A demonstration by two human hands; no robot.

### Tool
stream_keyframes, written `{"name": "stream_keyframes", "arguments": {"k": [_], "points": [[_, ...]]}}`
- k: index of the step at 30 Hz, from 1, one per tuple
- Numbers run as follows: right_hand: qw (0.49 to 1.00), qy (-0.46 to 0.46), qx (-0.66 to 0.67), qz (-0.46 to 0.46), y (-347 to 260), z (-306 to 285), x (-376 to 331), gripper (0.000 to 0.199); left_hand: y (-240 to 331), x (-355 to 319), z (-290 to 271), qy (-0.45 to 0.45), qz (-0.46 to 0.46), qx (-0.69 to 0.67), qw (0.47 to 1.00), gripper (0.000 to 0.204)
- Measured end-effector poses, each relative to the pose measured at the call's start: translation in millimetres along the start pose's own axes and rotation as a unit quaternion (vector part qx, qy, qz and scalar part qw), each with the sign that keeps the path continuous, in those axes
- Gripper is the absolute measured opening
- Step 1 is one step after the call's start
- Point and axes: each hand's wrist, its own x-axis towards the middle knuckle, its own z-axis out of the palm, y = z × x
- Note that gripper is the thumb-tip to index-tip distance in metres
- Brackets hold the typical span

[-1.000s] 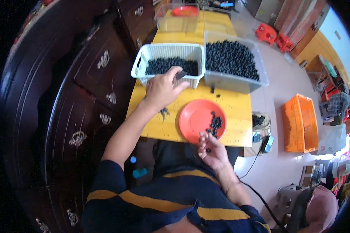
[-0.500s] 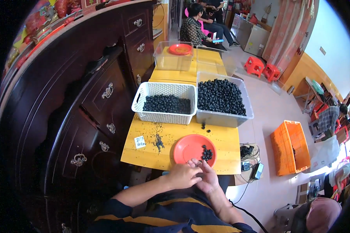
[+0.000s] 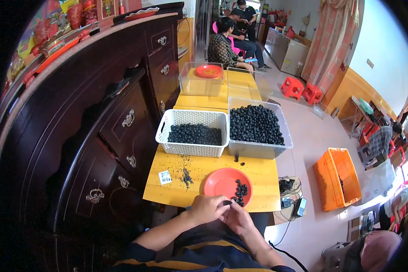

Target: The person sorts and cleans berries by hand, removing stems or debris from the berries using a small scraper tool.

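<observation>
A yellow table [image 3: 199,181] is set beside a dark cabinet [image 3: 99,136]; a small dark berry [image 3: 227,203] is pinched between both hands, left hand [image 3: 206,208] and right hand [image 3: 236,218].

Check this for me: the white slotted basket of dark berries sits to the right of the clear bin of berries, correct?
Not quite. In the head view the white slotted basket sits to the left of the clear bin, the two side by side on the yellow table.

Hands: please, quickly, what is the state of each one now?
Left hand: fingers curled, pinching a small dark round berry together with the right.
Right hand: curled, touching the same berry.
</observation>
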Motion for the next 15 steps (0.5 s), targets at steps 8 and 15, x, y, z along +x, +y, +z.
{"name": "stream_keyframes", "arguments": {"k": [8, 15], "points": [[0.998, 0.008, 0.035, 0.058, 6, -10, 0, 0.029, 0, -1, -12, -0.027, -0.026, -0.025, 0.999, 0.021], [0.999, 0.015, 0.038, 0.036, 9, 15, -2, 0.037, -11, -8, -5, -0.025, -0.056, -0.159, 0.985, 0.024]]}}
